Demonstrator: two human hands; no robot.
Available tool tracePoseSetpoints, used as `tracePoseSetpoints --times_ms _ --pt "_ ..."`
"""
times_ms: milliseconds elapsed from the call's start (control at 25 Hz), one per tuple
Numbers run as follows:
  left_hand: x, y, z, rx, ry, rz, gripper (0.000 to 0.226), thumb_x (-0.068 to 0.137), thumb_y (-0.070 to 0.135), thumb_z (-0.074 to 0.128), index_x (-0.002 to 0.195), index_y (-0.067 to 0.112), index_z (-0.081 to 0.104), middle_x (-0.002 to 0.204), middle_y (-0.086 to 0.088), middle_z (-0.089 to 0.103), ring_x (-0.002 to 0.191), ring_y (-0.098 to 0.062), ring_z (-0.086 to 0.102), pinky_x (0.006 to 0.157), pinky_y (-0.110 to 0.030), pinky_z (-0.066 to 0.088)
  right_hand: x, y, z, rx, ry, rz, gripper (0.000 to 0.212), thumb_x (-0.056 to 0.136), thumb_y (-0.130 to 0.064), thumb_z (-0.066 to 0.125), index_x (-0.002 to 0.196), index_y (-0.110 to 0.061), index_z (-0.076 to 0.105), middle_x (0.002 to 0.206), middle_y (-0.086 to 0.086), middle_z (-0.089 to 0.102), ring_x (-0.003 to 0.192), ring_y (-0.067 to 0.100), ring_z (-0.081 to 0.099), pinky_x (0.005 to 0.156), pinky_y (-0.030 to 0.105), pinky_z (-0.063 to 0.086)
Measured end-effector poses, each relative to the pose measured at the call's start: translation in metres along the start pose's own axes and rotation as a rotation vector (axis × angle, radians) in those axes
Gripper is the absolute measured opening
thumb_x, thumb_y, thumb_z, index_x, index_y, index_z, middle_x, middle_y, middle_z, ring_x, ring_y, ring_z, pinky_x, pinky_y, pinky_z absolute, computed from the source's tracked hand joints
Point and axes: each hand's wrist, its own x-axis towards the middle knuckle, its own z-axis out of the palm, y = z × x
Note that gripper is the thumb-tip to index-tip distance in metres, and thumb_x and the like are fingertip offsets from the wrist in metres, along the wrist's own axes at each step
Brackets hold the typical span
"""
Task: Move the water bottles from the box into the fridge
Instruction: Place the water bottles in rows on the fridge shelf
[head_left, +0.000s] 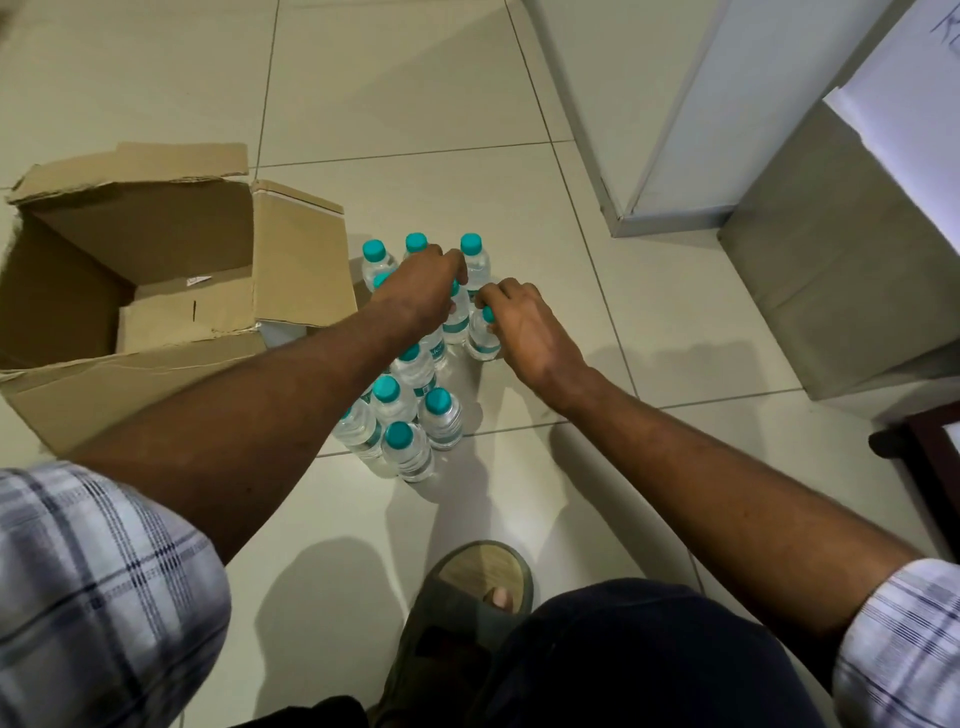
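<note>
Several small clear water bottles (441, 418) with teal caps stand upright on the tiled floor, to the right of an open cardboard box (156, 291) that looks empty inside. My left hand (423, 293) reaches over the far bottles, its fingers closed around the top of one bottle (456, 325). My right hand (524, 325) grips the cap end of another bottle (482, 340) beside it. Three bottles at the back (470, 254) stand beyond my hands. No fridge interior is in view.
A white panel (691, 119), perhaps a door, stands at the upper right beside a grey unit (831, 270) topped with white paper. A dark furniture leg (930, 462) sits at the right edge. My sandalled foot (467, 618) rests on the floor below the bottles.
</note>
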Motion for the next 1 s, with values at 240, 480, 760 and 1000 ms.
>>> tracePoseSetpoints --times_ms 240,480,760,1000 --pt "-0.007 0.031 -0.002 0.029 -0.031 0.140 0.037 0.086 0.019 0.069 0.121 0.015 0.061 0.116 -0.009 0.056 0.097 -0.023 0.058 0.079 -0.031 0.047 -0.032 0.016 -0.009 0.045 0.032 0.061 0.050 0.085 -0.005 0.075 0.129 -0.014 0.053 0.124 0.010 0.057 0.111 0.024 0.053 0.093 0.038 0.054" --pt "0.003 0.097 -0.030 -0.008 -0.142 0.294 0.036 0.076 0.032 0.078 0.106 0.018 0.064 0.102 0.000 0.056 0.092 -0.016 0.055 0.072 -0.027 0.042 -0.082 0.054 -0.056 0.137 0.055 0.293 0.046 0.088 -0.010 0.074 0.130 -0.017 0.055 0.129 0.007 0.057 0.116 0.022 0.053 0.101 0.031 0.046" --pt "0.000 0.229 -0.093 0.090 -0.188 0.629 0.032 0.071 0.031 0.081 0.097 0.018 0.070 0.091 0.003 0.063 0.081 -0.014 0.056 0.068 -0.027 0.044 -0.167 0.089 -0.150 0.181 0.464 0.485 0.040 0.090 0.003 0.064 0.125 -0.015 0.060 0.126 0.005 0.059 0.116 0.021 0.052 0.092 0.019 0.036" --pt "-0.042 0.355 -0.169 0.155 -0.191 0.925 0.033 0.067 0.028 0.086 0.092 0.030 0.063 0.084 0.014 0.055 0.073 -0.006 0.054 0.068 -0.025 0.048 -0.246 0.096 -0.255 0.150 0.875 0.652 0.031 0.096 -0.012 0.064 0.125 -0.022 0.059 0.122 -0.003 0.057 0.111 0.012 0.052 0.089 0.011 0.039"
